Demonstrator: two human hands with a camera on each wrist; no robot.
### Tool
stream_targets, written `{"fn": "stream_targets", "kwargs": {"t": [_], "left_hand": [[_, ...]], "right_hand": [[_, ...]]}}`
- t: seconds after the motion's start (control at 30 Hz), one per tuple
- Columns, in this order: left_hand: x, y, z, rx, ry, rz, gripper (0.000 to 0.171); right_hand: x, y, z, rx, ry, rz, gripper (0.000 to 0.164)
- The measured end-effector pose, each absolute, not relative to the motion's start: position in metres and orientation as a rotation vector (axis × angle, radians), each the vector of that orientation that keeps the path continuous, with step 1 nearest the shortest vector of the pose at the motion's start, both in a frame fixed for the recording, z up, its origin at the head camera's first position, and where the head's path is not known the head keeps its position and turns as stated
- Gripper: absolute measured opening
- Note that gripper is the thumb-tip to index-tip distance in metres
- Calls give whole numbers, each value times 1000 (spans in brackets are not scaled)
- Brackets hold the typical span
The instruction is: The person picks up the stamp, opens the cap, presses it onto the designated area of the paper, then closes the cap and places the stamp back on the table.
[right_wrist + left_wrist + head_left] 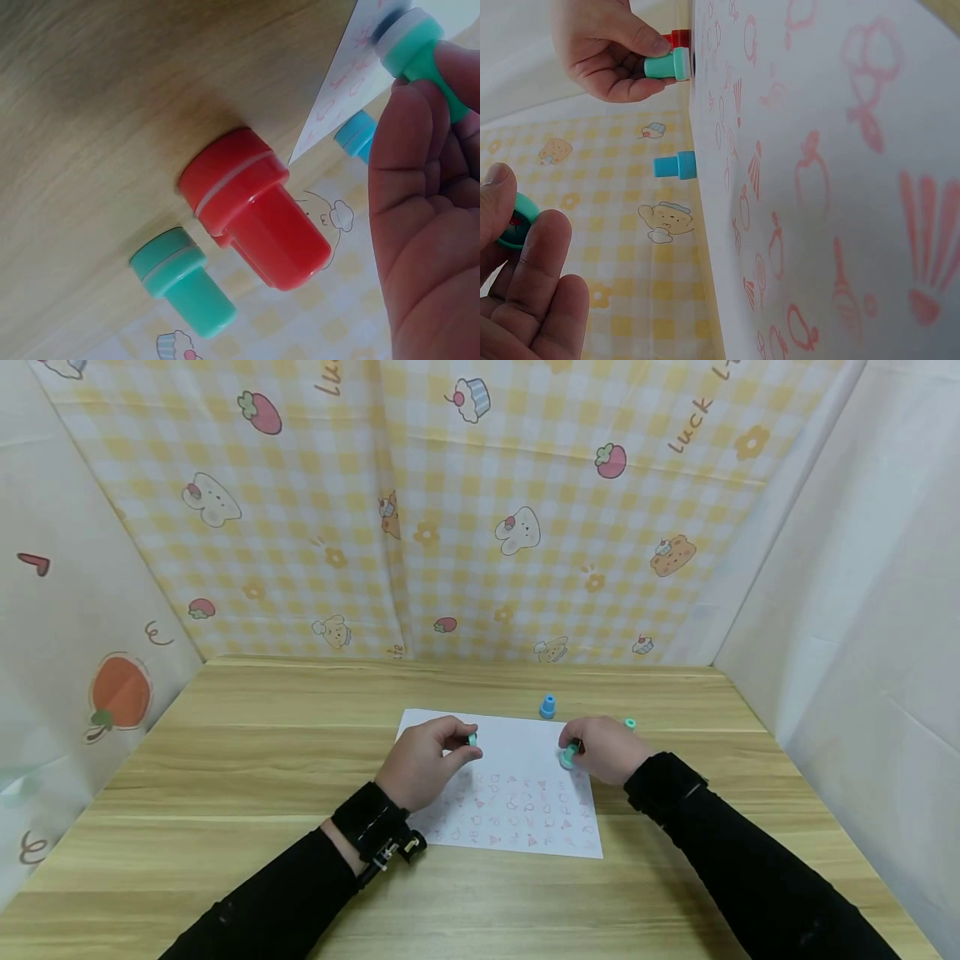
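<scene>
My left hand (423, 764) is over the left part of a white sheet of paper (517, 739). Between its thumb and fingers it pinches a small green stamp cap (528, 208), whose hollow side shows in the left wrist view. At the paper's right side my right hand (611, 752) grips a green stamp (412, 46) by its handle. The stamp's pale head points down, close over the sheet. Rows of small red printed shapes (804, 326) cover the lower part of the paper.
A blue stamp (548, 707) stands just behind the paper's top edge. In the right wrist view a red stamp (270, 225) and another green stamp (187, 281) stand on the wooden table (247, 760), right of the sheet. Patterned cloth (465, 527) hangs behind the table.
</scene>
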State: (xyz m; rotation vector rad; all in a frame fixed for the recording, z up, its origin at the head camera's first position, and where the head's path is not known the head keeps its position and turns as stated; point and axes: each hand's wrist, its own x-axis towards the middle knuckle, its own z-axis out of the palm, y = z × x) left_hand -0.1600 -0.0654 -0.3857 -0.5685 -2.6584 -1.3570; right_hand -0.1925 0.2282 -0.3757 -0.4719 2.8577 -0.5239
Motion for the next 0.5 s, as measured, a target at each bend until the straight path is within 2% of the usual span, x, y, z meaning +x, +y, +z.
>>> {"fn": "stream_targets", "kwargs": {"t": [0.5], "left_hand": [[-160, -65, -385, -572, -2659, -1347, 19]], "right_hand": [[-192, 227, -377, -472, 2862, -473, 15]]}}
